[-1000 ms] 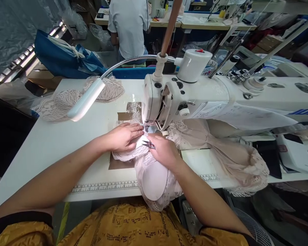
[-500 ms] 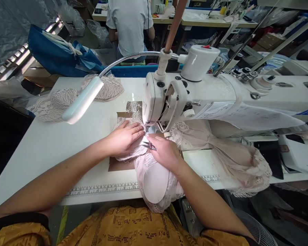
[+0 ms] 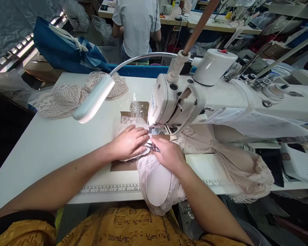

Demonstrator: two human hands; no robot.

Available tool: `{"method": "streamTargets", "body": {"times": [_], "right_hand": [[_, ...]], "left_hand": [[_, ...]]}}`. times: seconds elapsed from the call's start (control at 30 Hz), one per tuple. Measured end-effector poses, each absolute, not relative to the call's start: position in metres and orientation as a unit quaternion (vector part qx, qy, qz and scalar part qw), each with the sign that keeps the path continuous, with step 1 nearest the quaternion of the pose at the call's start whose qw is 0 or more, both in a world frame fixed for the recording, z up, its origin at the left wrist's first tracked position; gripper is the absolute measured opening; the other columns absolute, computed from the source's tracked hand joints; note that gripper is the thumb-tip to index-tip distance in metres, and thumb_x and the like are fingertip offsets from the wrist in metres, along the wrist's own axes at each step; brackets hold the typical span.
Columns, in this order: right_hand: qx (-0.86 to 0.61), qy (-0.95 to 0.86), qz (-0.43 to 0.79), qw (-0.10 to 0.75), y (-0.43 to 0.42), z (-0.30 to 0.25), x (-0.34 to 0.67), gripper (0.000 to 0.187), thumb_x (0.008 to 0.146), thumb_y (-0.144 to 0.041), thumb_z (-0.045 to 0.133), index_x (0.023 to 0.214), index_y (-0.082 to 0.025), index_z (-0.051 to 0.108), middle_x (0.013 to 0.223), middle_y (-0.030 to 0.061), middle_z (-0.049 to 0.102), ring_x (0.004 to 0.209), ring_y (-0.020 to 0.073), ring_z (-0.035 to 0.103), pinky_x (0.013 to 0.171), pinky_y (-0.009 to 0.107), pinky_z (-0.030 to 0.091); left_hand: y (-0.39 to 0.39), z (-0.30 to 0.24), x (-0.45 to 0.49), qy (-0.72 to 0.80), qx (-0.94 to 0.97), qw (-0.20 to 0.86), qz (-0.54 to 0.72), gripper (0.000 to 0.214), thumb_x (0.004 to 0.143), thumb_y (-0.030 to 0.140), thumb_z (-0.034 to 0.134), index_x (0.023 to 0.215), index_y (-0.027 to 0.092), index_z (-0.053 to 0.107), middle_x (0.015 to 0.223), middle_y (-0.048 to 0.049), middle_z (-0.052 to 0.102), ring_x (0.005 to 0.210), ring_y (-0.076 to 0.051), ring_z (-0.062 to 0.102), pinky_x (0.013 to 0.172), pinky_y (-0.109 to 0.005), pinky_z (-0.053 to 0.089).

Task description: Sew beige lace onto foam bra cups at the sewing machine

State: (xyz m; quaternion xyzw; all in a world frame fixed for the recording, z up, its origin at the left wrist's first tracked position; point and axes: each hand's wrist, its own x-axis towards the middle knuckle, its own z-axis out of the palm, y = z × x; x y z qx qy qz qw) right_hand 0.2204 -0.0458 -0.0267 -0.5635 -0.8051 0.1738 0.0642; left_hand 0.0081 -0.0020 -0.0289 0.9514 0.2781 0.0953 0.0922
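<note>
My left hand (image 3: pixel 129 142) lies flat, fingers stretched, pressing pale pink lace fabric (image 3: pixel 154 177) onto the table just left of the needle. My right hand (image 3: pixel 169 154) is closed on small metal thread snips (image 3: pixel 152 147) and rests on the same lace piece, right in front of the presser foot. The white sewing machine (image 3: pixel 210 99) stands over the work, its head directly behind my fingers. A padded cup of the lace piece hangs over the table's front edge toward my lap.
A gooseneck lamp (image 3: pixel 93 99) hovers left of the machine head. More lace cups (image 3: pixel 66 97) lie at the table's back left beside a blue bag (image 3: pixel 64 51). Lace pieces (image 3: pixel 243 167) pile at the right. Another person (image 3: pixel 137 25) works at a far table. A ruler strip (image 3: pixel 107 188) lines the front edge.
The view has shifted slightly; both hands have stayed on the lace at the needle, the left hand edging a little nearer the presser foot.
</note>
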Motion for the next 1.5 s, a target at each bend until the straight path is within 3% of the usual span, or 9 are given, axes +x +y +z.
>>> {"method": "streamTargets", "body": {"times": [0.3,0.8,1.0,1.23,1.5], "right_hand": [[-0.566,-0.802,0.177,0.065,-0.047,-0.021,0.217,0.041,0.087,-0.021,0.053,0.126,-0.024,0.064,0.11,0.0063,0.071,0.093,0.0222,0.066,0.076,0.029,0.048],[-0.565,-0.805,0.173,0.055,-0.046,-0.024,0.218,0.043,0.086,-0.023,0.057,0.13,-0.024,0.061,0.108,0.0053,0.071,0.094,0.0218,0.066,0.074,0.028,0.048],[-0.559,-0.813,0.156,0.05,-0.046,-0.03,0.22,0.044,0.086,-0.022,0.054,0.13,-0.027,0.061,0.105,0.0044,0.071,0.091,0.0209,0.066,0.07,0.028,0.047],[-0.558,-0.815,0.149,0.053,-0.047,-0.031,0.22,0.048,0.085,-0.019,0.052,0.132,-0.025,0.06,0.105,0.0045,0.071,0.09,0.021,0.066,0.071,0.028,0.047],[-0.556,-0.808,0.179,0.076,-0.047,-0.031,0.22,0.046,0.085,-0.02,0.055,0.131,-0.025,0.059,0.108,0.0045,0.071,0.093,0.0211,0.066,0.074,0.028,0.048]], "left_hand": [[-0.003,-0.031,0.009,0.273,0.951,0.087,0.121,0.039,0.099,0.03,0.04,0.128,0.01,0.058,0.135,-0.0178,0.058,0.125,-0.031,0.053,0.102,-0.049,0.04],[0.0,-0.033,0.009,0.288,0.945,0.09,0.125,0.036,0.097,0.024,0.044,0.128,0.012,0.06,0.135,-0.0168,0.059,0.125,-0.031,0.054,0.106,-0.054,0.038],[0.002,-0.034,0.008,0.289,0.944,0.074,0.14,0.034,0.099,0.024,0.043,0.125,0.014,0.062,0.133,-0.0164,0.061,0.126,-0.032,0.054,0.106,-0.055,0.036],[0.005,-0.037,0.007,0.277,0.947,0.062,0.152,0.033,0.099,0.023,0.042,0.121,0.013,0.065,0.128,-0.0133,0.065,0.121,-0.029,0.057,0.103,-0.048,0.041],[0.01,-0.042,0.005,0.314,0.936,0.087,0.135,0.036,0.099,0.026,0.041,0.126,0.014,0.062,0.135,-0.0132,0.061,0.126,-0.03,0.053,0.11,-0.053,0.035]]}}
